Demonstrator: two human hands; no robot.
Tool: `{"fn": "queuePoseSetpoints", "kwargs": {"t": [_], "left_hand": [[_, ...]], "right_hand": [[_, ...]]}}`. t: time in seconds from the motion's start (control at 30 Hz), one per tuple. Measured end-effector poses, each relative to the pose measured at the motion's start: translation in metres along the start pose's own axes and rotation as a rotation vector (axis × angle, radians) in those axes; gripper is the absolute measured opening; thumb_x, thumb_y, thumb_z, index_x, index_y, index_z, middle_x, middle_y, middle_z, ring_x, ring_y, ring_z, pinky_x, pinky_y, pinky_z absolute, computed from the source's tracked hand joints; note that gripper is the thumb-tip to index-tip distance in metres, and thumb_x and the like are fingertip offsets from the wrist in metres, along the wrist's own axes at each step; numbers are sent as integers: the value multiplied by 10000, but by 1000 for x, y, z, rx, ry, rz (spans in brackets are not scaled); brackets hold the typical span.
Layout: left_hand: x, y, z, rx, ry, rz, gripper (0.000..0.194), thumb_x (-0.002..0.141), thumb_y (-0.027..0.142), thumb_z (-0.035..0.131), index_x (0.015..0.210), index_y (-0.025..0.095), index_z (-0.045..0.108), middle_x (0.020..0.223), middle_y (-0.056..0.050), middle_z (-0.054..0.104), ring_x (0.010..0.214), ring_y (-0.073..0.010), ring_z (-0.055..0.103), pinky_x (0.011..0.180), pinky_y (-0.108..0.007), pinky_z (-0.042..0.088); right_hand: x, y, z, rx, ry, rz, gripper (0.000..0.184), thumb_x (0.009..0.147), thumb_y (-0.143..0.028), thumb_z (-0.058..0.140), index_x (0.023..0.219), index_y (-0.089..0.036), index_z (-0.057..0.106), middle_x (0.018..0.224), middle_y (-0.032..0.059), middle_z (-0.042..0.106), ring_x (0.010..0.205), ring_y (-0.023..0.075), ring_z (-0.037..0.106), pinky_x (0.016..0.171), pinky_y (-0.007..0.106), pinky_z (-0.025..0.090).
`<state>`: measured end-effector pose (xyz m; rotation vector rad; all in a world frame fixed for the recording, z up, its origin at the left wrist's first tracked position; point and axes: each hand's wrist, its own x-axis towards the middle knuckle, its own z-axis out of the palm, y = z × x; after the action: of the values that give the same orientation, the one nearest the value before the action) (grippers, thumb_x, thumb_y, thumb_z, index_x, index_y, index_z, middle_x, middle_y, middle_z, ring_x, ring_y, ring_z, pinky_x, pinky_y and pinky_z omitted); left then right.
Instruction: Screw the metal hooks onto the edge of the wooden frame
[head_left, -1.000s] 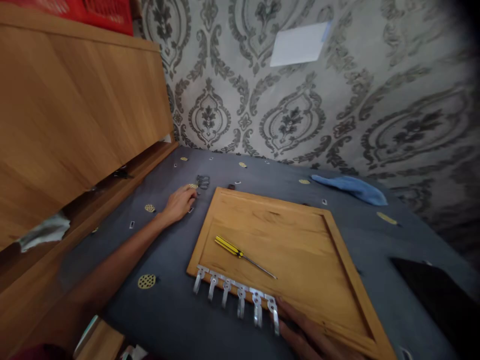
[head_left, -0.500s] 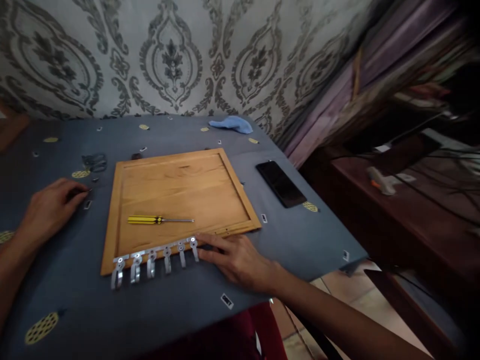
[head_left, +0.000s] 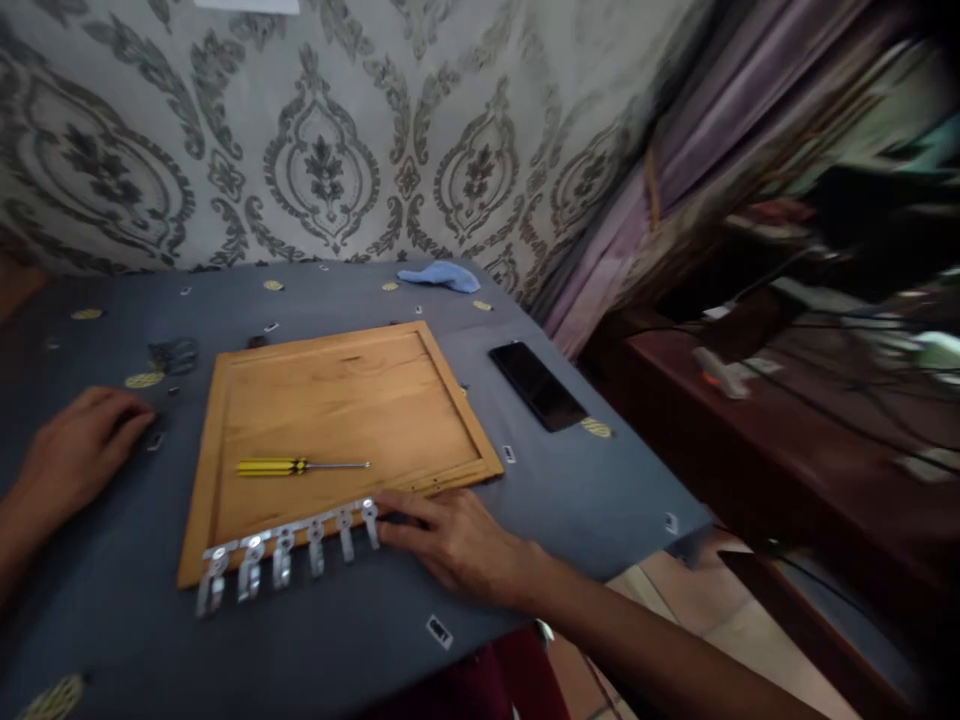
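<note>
A framed wooden panel [head_left: 330,390] lies flat on the table. Along its near edge sits a metal hook rail [head_left: 300,527] with several silvery hooks hanging over the edge. My right hand [head_left: 457,545] is closed on the rail's right end, thumb and index finger pinching it against the panel. Resting on the panel is a screwdriver [head_left: 300,466] with a yellow and black handle, its tip pointing right. To the left of the panel, my left hand [head_left: 82,440] is low over the cloth with its fingertips pinched together; whatever they hold is too small to make out.
A blue-grey patterned tablecloth [head_left: 315,650] covers the table. Right of the panel lies a black phone [head_left: 538,385], and a blue cloth [head_left: 442,276] is at the back. Dark small items [head_left: 174,356] lie beyond my left hand. A cluttered red-brown surface with cables [head_left: 697,400] stands at the right.
The camera view has tilted up and turned slightly right, so everything appears lower and further left. My right hand keeps its hold on the rail; the left stays beside the panel, fingers still pinched.
</note>
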<state>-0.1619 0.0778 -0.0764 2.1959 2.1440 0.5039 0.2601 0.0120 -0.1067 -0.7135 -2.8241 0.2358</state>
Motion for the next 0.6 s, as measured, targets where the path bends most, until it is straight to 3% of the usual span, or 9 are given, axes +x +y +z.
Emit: {"fn": "queuePoseSetpoints", "kwargs": {"t": [0.17,0.23,0.43,0.6], "left_hand": [[-11,34,-21,-16,-5,-2,215,904,367,420,923,193,544,961,-17,539,846,-169,523,743,-271,423],[-16,51,-22,-60,-50,46,237,921,364,419,945,176,562,960,-31,555,891,-167,532,705,-247,424],[-37,122,-20,-274,-255,291,253,940,391,448,893,200,607,926,-28,617,854,-162,575,749,-277,461],[-46,170,-19,-406,-508,459,202,981,314,442,887,214,590,949,-14,617,876,-156,594,741,-269,459]], "right_hand": [[-1,2,8,31,186,-20,399,919,-61,413,1235,-203,610,1339,88,621,931,156,689,677,293,561],[0,4,10,21,193,-22,378,931,-75,429,1226,-213,620,1339,87,621,903,162,701,668,301,566],[0,3,9,-1,219,-37,353,951,-94,430,1221,-200,633,1318,94,634,897,174,706,633,293,555],[1,1,6,-4,196,-28,371,939,-84,433,1231,-204,628,1332,78,626,778,134,682,574,260,513]]}}
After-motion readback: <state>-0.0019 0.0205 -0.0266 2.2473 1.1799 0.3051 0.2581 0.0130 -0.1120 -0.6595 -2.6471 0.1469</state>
